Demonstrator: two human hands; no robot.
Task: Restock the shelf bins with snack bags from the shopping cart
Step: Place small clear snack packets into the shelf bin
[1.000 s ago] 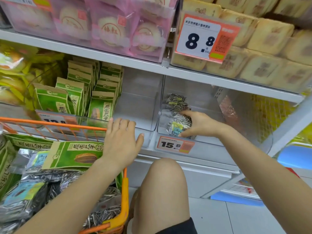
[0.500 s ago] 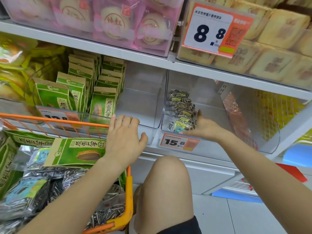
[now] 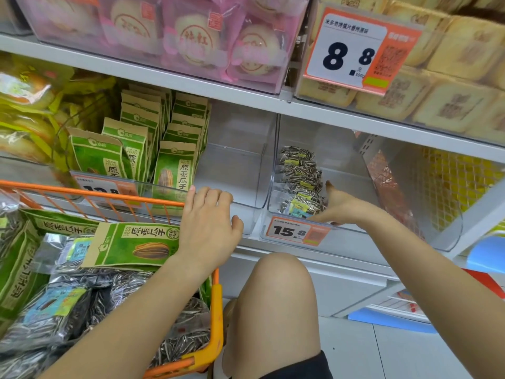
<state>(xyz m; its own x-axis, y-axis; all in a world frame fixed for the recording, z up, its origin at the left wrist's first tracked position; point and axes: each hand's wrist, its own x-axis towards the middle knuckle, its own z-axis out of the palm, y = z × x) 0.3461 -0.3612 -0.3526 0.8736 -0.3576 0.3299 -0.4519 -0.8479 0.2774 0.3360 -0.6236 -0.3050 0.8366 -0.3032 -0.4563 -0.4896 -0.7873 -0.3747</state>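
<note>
Snack bags of striped sunflower seeds (image 3: 300,184) stand in one row inside the clear bin (image 3: 349,170), above the orange cart (image 3: 216,310). Right hand (image 3: 341,206), fingers straight, touches them; left hand (image 3: 210,228) rests relaxed on a neighbouring bin's rim (image 3: 246,206).

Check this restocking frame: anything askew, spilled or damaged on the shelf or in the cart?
Nothing is spilled or torn. The only untidiness: the striped seed bags lean in a loose row against the left wall of the clear bin, steadied by the right hand.
</note>
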